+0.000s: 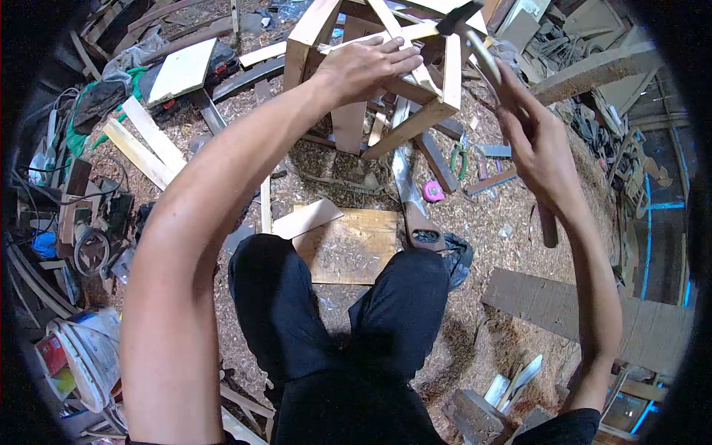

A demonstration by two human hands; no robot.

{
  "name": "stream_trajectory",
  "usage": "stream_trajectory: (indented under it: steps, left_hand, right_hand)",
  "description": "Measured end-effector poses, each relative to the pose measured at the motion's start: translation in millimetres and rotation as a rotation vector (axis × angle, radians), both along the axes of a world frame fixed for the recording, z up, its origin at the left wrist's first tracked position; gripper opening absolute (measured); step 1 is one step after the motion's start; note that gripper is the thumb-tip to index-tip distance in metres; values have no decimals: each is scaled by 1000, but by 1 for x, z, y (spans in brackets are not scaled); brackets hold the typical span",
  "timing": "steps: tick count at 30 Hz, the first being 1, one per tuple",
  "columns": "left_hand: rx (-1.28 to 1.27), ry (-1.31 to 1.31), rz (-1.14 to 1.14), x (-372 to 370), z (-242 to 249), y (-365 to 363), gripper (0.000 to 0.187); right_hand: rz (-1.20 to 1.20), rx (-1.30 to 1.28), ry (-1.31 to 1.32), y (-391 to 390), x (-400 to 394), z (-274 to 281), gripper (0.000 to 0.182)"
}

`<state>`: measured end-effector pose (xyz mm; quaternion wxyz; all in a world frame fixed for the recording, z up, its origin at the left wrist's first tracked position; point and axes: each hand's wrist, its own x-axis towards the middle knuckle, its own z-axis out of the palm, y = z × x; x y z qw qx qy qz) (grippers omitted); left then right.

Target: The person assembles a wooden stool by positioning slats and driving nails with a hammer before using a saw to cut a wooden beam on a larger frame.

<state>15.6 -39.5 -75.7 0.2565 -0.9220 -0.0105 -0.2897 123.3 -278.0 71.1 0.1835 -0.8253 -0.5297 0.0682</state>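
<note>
My right hand [535, 137] is closed round the handle of a hammer [486, 58], gripping it partway along so that the lower end sticks out below the palm. The dark hammer head [458, 18] overlaps the top of a wooden frame [411, 127] built from pale, angled pieces. On the frame's upper side lies my left hand [368, 68], palm down, with its fingers stretched out across a narrow wooden slat [420, 31]. The fingertips point towards the hammer head. Part of the slat and the frame behind it are hidden by this hand.
Below the frame a handsaw [406, 184] lies among wood shavings, beside a pink tape measure [433, 191] and green-handled pliers [463, 162]. A flat board [354, 248] is before my knees. Planks [545, 302] lie right; a white bucket [83, 363] stands lower left.
</note>
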Motion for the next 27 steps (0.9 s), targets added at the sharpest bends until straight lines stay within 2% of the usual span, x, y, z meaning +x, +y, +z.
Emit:
stream_trajectory:
  steps: [1,3,5,7,8,9,11,13,15,16,17,19,21,23,25,27]
  left_hand:
    - [-6,3,-4,1,-2,-4,49]
    - [-58,113,89,2,1,-7,61]
    - [-46,112,88,0,5,-7,61]
    - [-23,114,88,-1,7,-4,61]
    - [-25,114,88,-1,6,-3,61]
    - [-51,76,50,0,4,-2,57]
    - [-108,70,37,2,0,-5,55]
    - [-59,77,42,-2,3,-2,50]
    - [-11,73,56,0,2,0,56]
    - [35,69,72,2,0,2,62]
    - [31,69,71,2,-3,1,62]
    - [-5,107,117,2,-1,-2,63]
    - [11,102,119,2,-1,-2,64]
    - [27,100,128,0,-1,0,64]
    - [-2,112,115,0,2,-2,63]
    - [68,125,148,-1,4,-7,65]
  right_hand:
    - [-4,-6,3,-3,2,-4,52]
    - [139,-197,-149,-4,7,-11,52]
    - [171,-158,-159,-4,5,-4,52]
    - [53,24,-27,-2,-4,3,52]
    - [102,230,-24,-4,3,-13,52]
    - [100,225,-23,-7,5,-21,52]
    - [142,-145,-77,-9,5,-28,52]
    - [221,-113,-108,-6,8,-21,52]
    - [174,78,-54,-2,7,-10,51]
    - [-35,-35,5,2,2,2,50]
    - [-35,-38,5,-1,7,-6,50]
    - [248,-55,-161,-4,13,-17,50]
    - [202,-124,-196,-8,8,-5,50]
    - [13,-167,-53,-3,-4,11,51]
    - [-9,-94,-18,-5,-8,6,51]
    - [194,182,-85,-12,-1,-21,52]
